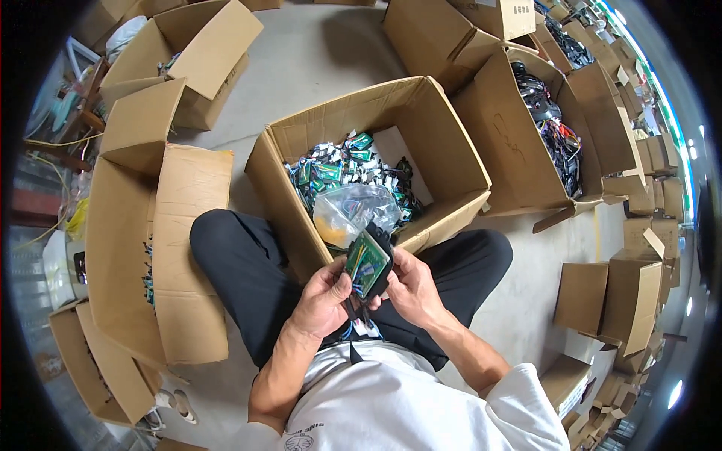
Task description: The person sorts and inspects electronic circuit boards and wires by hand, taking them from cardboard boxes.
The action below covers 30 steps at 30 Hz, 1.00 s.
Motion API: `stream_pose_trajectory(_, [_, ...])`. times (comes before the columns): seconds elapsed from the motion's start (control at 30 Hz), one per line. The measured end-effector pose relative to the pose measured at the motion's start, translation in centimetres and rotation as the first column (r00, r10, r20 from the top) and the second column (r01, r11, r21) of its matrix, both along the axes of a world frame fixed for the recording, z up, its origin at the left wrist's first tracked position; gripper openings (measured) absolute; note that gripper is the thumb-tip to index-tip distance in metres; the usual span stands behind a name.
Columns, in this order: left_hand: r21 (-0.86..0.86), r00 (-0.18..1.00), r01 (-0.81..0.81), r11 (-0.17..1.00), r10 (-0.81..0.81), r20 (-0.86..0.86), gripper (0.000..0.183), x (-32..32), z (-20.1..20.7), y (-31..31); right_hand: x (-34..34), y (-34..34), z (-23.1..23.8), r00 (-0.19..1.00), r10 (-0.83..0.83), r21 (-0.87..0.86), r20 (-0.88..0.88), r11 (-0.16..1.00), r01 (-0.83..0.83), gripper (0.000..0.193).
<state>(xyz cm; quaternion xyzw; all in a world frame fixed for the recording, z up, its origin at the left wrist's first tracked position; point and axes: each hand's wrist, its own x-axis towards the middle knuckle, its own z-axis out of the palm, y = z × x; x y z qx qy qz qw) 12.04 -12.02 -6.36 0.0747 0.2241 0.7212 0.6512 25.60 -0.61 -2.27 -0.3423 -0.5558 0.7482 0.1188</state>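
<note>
Between my two hands, in front of my lap, is a green circuit board point(364, 264) with a black part along its far and right edges. My left hand point(323, 299) grips its left side, thumb lying near the lower corner. On the other side my right hand point(414, 288) has its fingers closed on the black edge. Wires and a white connector point(366, 328) hang below the board toward my waist. Just beyond my hands stands an open cardboard box point(293, 248) holding many green boards point(329, 172) with wires, and a clear plastic bag point(359, 209) lies on them.
An open box point(192, 255) stands at my left, with wired parts inside. At the far right, another box point(504, 135) holds black parts and coloured cables point(560, 150). More cartons point(613, 293) are stacked along the right side. A shoe point(183, 406) shows at the lower left.
</note>
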Motion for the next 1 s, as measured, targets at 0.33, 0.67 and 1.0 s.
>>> stream_pose_trajectory(0.33, [-0.15,0.82,-0.037,0.988,-0.056,-0.57,0.04,-2.4,0.5,-0.8,0.8,3.1,-0.8,0.813,-0.548,-0.803,-0.195,0.566,0.189,0.038])
stream_pose_trajectory(0.67, [-0.147,0.072,-0.117,0.982,-0.139,-0.988,0.025,-2.3,2.8,1.1,0.6,3.6,5.5,0.792,0.611,0.334,0.002,0.746,-0.576,0.092])
stream_pose_trajectory(1.0, [-0.121,0.974,-0.224,0.967,0.224,-0.016,0.036,-3.1,0.1,0.7,3.0,2.6,1.6,0.939,0.342,0.747,-0.026,0.631,-0.209,0.025])
